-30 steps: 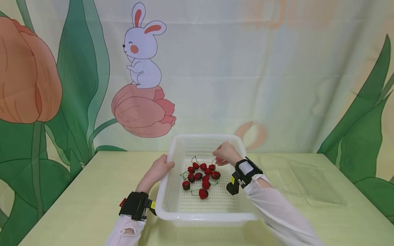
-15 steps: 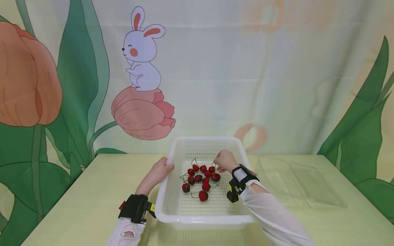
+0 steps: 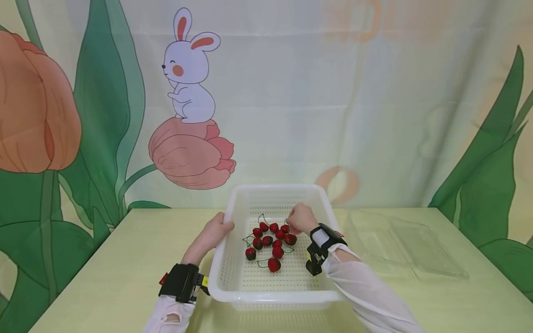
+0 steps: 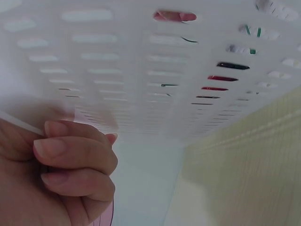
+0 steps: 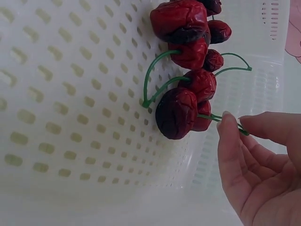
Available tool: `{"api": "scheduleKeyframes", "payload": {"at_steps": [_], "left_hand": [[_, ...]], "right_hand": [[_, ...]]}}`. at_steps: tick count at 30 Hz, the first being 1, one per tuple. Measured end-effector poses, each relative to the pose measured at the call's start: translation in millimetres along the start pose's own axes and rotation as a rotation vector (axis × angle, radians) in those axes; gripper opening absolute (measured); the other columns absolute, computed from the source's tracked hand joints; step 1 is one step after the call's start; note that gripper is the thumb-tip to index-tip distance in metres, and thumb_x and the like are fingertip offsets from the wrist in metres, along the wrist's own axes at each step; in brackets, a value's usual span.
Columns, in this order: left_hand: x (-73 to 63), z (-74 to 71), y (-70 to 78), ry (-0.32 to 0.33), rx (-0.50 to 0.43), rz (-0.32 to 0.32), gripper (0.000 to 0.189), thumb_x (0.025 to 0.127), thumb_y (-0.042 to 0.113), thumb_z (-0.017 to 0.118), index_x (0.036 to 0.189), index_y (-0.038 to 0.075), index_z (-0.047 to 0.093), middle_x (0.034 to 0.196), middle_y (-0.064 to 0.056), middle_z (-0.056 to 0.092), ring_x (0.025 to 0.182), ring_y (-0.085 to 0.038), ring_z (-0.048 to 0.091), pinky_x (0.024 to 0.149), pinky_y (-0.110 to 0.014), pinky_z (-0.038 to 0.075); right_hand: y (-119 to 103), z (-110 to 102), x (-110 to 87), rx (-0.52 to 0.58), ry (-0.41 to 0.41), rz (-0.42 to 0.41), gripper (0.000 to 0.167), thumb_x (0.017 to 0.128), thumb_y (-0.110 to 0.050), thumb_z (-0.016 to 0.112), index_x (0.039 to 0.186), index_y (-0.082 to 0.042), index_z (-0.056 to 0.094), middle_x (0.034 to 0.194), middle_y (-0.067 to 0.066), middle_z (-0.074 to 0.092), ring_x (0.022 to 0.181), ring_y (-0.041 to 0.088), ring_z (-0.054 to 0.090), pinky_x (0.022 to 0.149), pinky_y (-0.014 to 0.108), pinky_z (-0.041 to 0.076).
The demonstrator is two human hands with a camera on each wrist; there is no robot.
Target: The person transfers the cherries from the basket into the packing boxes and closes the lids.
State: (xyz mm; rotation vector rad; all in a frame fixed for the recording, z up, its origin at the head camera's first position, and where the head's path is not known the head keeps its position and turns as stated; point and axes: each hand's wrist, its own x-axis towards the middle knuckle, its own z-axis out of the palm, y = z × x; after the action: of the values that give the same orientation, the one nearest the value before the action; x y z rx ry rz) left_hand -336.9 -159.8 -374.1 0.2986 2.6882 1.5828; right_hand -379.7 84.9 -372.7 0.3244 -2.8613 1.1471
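Lift the green stem (image 5: 214, 117) slowly, keeping the white basket (image 3: 279, 297) steady, so the red cherries (image 3: 267, 241) at the frame's lower centre don't snag. The right hand (image 5: 258, 167) pinches that stem, fingers closed together; the left hand (image 3: 214, 230) grips the basket's left rim.

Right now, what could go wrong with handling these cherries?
The right hand pinches only a thin green stem, so it might slip free.

The cherries lie bunched together in the white basket, so lifting one could drag its neighbours.

The clear plastic container is faint against the table, so the right arm might knock it.
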Motion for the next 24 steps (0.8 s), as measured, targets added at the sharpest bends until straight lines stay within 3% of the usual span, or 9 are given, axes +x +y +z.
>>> {"api": "scheduleKeyframes", "payload": {"at_steps": [8,24], "left_hand": [[-0.6,-0.2,0.0,-0.005,-0.007,-0.001,0.029,0.088,0.009,0.043,0.108,-0.011,0.037,0.098,-0.025,0.048,0.081,-0.035,0.058,0.060,-0.043,0.052],[-1.9,-0.3,0.5,-0.001,-0.008,0.014,0.030,0.088,0.008,0.043,0.109,-0.012,0.037,0.098,-0.025,0.048,0.081,-0.035,0.058,0.062,-0.043,0.052]], "right_hand": [[-0.2,1.2,0.8,-0.004,0.013,0.006,0.015,0.080,0.003,0.055,0.069,0.008,0.065,0.051,0.010,0.057,0.049,0.023,0.059,0.044,0.025,0.048],[-3.9,-0.5,-0.8,0.035,0.022,-0.001,0.021,0.082,0.002,0.054,0.063,0.005,0.063,0.053,0.014,0.058,0.050,0.024,0.059,0.047,0.028,0.049]]}}
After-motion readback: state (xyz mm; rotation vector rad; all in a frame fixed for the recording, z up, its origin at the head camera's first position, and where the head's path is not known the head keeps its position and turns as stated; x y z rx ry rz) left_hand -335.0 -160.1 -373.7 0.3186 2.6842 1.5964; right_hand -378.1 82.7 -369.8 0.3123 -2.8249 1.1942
